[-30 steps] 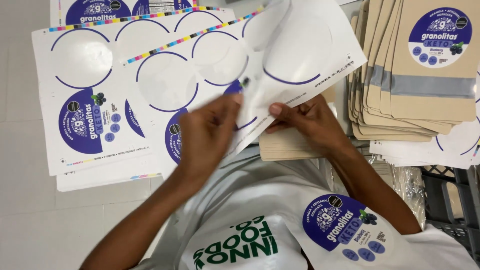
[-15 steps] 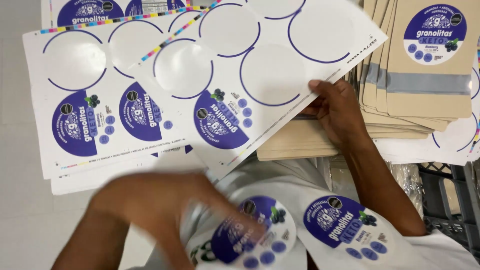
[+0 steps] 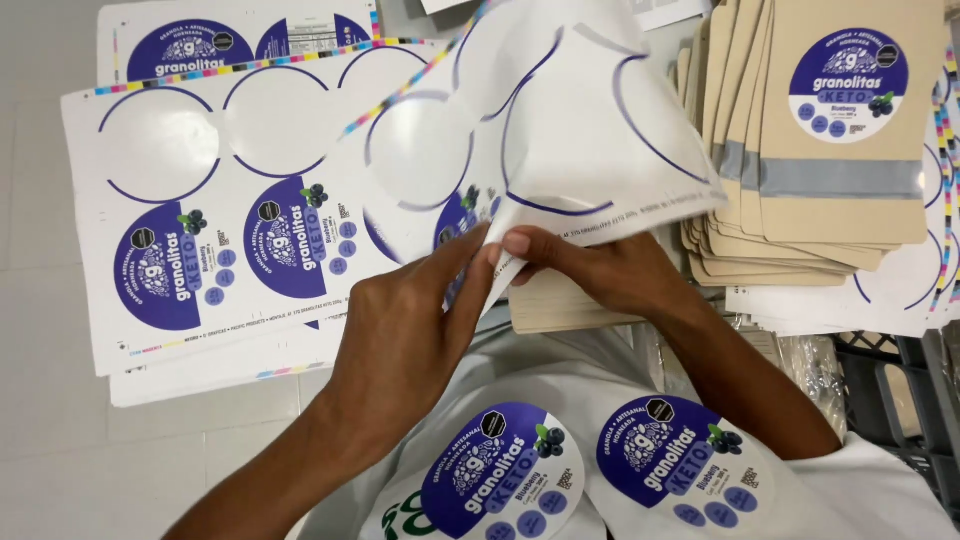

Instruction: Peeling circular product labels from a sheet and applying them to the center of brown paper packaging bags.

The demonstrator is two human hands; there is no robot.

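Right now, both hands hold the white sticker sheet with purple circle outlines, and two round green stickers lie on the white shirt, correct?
Not quite: the head view shows the two round stickers on the white shirt are purple, not green. Both the left hand and right hand do hold the white sticker sheet.

Bare forearms and a white T-shirt, seen from above.

The left hand (image 3: 405, 345) and right hand (image 3: 600, 270) are bare, with no gloves, rings, watch or bracelets in view, and the fingernails look short and unpainted. Both forearms are uncovered to the lower frame edge. The person wears a white T-shirt (image 3: 850, 490); its short sleeve shows at the right arm. The chest carries green printed lettering, only partly in view at the bottom edge. Two round purple stickers with white print and small blueberry pictures sit on the shirt front.
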